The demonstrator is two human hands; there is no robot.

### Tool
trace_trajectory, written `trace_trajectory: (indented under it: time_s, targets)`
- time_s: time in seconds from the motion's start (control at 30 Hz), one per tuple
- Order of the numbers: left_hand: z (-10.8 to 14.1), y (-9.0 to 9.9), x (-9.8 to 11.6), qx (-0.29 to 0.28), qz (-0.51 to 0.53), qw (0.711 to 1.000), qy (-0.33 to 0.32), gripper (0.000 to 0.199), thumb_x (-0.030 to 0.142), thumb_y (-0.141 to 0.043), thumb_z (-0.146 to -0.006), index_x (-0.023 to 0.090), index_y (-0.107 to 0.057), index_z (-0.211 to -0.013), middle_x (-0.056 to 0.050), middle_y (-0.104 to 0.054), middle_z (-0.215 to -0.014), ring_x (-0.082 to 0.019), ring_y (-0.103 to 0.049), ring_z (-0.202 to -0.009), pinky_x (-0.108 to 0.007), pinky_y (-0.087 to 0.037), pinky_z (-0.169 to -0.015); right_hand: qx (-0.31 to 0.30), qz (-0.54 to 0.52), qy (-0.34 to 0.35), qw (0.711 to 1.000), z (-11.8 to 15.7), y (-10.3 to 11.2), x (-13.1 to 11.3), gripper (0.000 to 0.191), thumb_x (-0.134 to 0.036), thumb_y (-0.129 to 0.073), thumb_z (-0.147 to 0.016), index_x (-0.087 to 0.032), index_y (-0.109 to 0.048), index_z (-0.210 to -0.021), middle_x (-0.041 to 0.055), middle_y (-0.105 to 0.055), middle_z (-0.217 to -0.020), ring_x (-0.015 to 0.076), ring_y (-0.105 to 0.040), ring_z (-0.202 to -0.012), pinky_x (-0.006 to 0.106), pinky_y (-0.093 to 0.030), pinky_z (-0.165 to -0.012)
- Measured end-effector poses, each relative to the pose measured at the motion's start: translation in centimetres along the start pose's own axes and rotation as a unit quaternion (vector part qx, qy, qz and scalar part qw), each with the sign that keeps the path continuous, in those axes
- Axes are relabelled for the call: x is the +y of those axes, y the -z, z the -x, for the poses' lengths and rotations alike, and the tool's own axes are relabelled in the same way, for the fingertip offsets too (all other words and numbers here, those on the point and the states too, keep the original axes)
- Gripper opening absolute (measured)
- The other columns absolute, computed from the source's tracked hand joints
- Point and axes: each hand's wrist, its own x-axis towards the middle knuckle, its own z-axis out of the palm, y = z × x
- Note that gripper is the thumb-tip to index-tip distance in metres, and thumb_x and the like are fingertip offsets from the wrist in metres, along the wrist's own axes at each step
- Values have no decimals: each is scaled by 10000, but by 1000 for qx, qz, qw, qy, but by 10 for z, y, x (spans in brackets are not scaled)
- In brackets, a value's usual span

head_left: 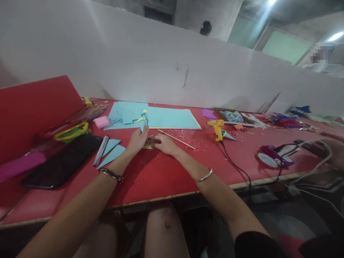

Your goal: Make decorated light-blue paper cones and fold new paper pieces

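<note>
My left hand is closed on a small light-blue paper piece with yellow bits at its top, held upright over the table. Beside it, my right hand pinches a brownish, see-through object, perhaps a roll of tape; blur hides its exact kind. Something flat and yellow lies just below the two hands. Behind them rest light-blue paper sheets. A thin wooden stick lies to the right of my right hand, and two blue paper triangles are left of my left wrist.
A yellow hot glue gun stands at right, its cord running over the front edge. A black phone-like slab, a marker and a pink block are at left. A purple device sits far right, near another person's arm.
</note>
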Motion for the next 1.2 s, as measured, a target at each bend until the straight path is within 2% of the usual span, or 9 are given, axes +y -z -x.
trace_trajectory:
  time_s: [0.13, 0.23, 0.4, 0.63, 0.73, 0.87, 1.0, 1.2]
  targets:
    - [1, -1, 0, 3, 27, 1000, 15, 438, 552, -328, -750, 202, -379, -493, 7, -452, -434, -142, -465, -491, -251, -350, -495, -8, 18, -8, 1000, 0, 0, 0, 57, -143, -587, -658, -148, -634, -691, -34, -436, -650, 86, -434, -604, 194, -346, -593]
    - [1, -1, -1, 8, 40, 999, 14, 436, 546, -340, -751, 201, -385, -489, 9, -453, -433, -135, -454, -466, -251, -347, -481, -11, 15, -13, 1000, -1, -3, 1, 50, -178, -621, -641, -147, -636, -677, -44, -398, -620, 79, -408, -567, 194, -322, -551]
    - [3, -1, 1, 0, 53, 998, 25, 445, 539, -354, -750, 195, -390, -471, 13, -438, -415, -122, -429, -432, -245, -327, -454, -8, 6, -16, 1000, -1, -7, 5, 93, -229, -624, -652, -157, -647, -705, -37, -425, -652, 82, -436, -607, 196, -329, -575]
    - [6, -5, 6, -17, 145, 988, 54, 443, 545, -353, -745, 200, -320, -468, 42, -349, -392, -94, -362, -385, -225, -289, -412, -15, -37, -35, 999, -2, -8, 5, 94, -231, -627, -643, -164, -647, -704, -32, -471, -683, 88, -458, -652, 202, -346, -625]
    - [5, -6, 5, -15, 99, 994, 39, 445, 537, -352, -749, 201, -323, -459, 35, -355, -390, -102, -372, -400, -230, -294, -433, -1, -55, -39, 998, -2, -7, 3, 70, -113, -590, -632, -140, -634, -679, -30, -464, -664, 85, -456, -629, 204, -352, -622]
    - [0, -5, -1, 21, 14, 999, 26, 439, 540, -334, -753, 203, -384, -477, 3, -430, -413, -148, -456, -467, -246, -317, -473, 22, -47, -15, 999, -1, -4, 3, 146, -28, -533, -624, -132, -623, -672, -32, -447, -643, 81, -440, -606, 196, -345, -597]
    - [-2, -6, -5, 37, 11, 999, 22, 429, 538, -326, -756, 202, -407, -502, -12, -473, -439, -166, -500, -511, -250, -337, -485, 7, -21, -6, 1000, 0, -4, 2, 104, -59, -556, -641, -134, -625, -665, -31, -450, -641, 81, -435, -605, 194, -333, -588]
    - [3, -8, -1, 48, 53, 997, 34, 433, 533, -301, -770, 200, -377, -504, 8, -434, -435, -130, -445, -460, -236, -323, -452, -13, -2, -26, 1000, 1, -7, -1, 98, -201, -613, -658, -172, -662, -737, -23, -507, -698, 94, -482, -659, 200, -344, -613]
